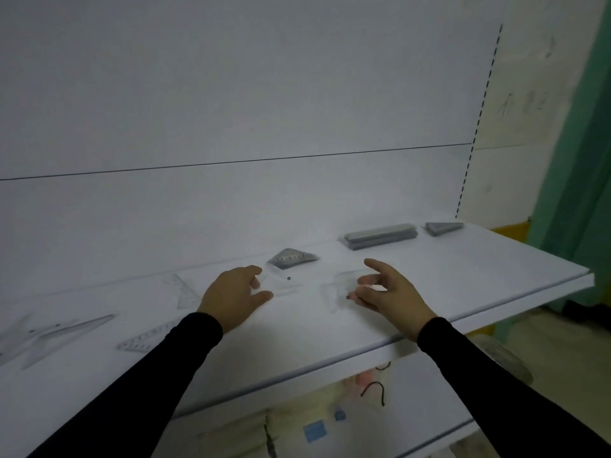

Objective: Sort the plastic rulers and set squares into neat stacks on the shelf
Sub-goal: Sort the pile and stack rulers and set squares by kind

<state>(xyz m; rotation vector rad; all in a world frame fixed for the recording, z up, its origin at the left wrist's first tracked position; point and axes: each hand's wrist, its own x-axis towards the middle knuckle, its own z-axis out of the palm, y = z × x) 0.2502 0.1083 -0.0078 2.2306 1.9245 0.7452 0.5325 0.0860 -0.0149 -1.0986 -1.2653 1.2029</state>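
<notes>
No writing on anything could be read. Over the white shelf, the left hand pinched a clear set square and the right hand held another clear piece. Behind them sat a grey ruler stack; loose rulers lay far left of it.

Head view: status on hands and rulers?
Left hand, right hand each on a clear plastic piece, grip unclear. Three grey stacks at back. Loose clear set squares left.
</notes>
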